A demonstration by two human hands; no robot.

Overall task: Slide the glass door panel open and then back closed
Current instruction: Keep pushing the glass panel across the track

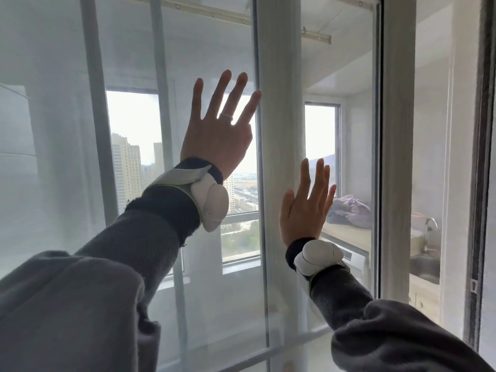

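The glass door panel (188,277) fills the left and middle of the view, its top and bottom cut off, and haze blurs the two far windows behind it. Two hands lie flat on it with fingers spread, gripping nothing: the left hand (218,135) higher, the right hand (304,210) lower beside the white upright post (279,103). At far right a sink (425,264) is dimly visible; its contents are hard to make out.

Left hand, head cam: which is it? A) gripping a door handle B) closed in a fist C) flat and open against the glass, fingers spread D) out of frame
C: the left hand is raised with its fingers spread, palm toward the glass door panel, and no handle is in its grasp.
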